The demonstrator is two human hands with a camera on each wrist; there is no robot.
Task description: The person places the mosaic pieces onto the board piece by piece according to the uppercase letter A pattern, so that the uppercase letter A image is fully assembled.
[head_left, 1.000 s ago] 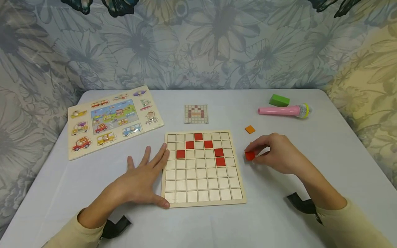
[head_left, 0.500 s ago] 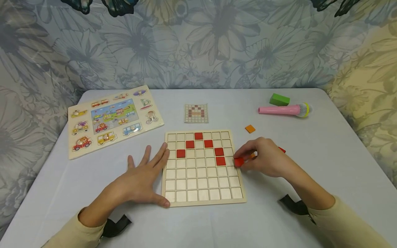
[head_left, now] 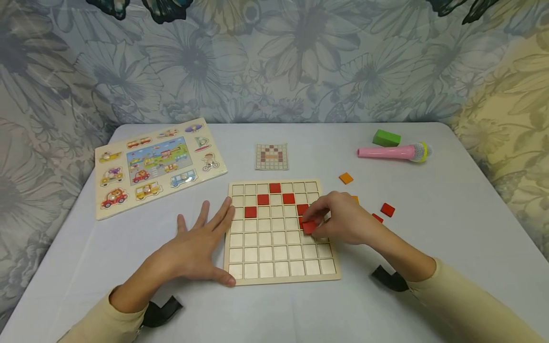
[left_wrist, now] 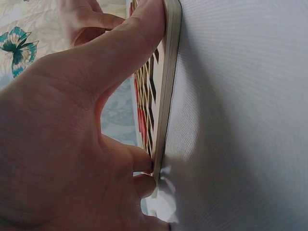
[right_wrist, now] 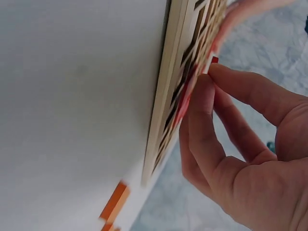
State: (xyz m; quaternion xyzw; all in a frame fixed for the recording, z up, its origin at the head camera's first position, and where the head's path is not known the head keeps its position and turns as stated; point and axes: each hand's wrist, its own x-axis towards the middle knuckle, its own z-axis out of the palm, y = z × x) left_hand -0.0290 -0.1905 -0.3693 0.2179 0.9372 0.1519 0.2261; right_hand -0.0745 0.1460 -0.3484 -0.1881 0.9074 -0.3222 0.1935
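A wooden grid board [head_left: 266, 255] lies on the white table, with several red tiles [head_left: 263, 199] set in cells of its upper rows. My left hand [head_left: 197, 252] spreads its fingers along the board's left side, thumb at the near corner; the left wrist view shows that thumb [left_wrist: 130, 43] on the frame's edge. Between thumb and fingertips, my right hand [head_left: 343, 219] pinches a red square tile [head_left: 309, 227] over the right part of the grid. The held tile overlaps the lowest red tile there. In the right wrist view only a corner of the held tile [right_wrist: 214, 59] shows past the fingertips.
Loose red tiles [head_left: 388, 209] and orange tiles [head_left: 345, 178] lie right of the board. Behind it is a small pattern card [head_left: 271, 164]. A vehicle puzzle board [head_left: 158, 190] sits back left; a pink toy microphone [head_left: 386, 152] and green block [head_left: 386, 138] are back right.
My right hand has moved left with the red tile, from beside the board to over its right columns. Loose red tiles behind the hand have come into view. The left hand stays put.
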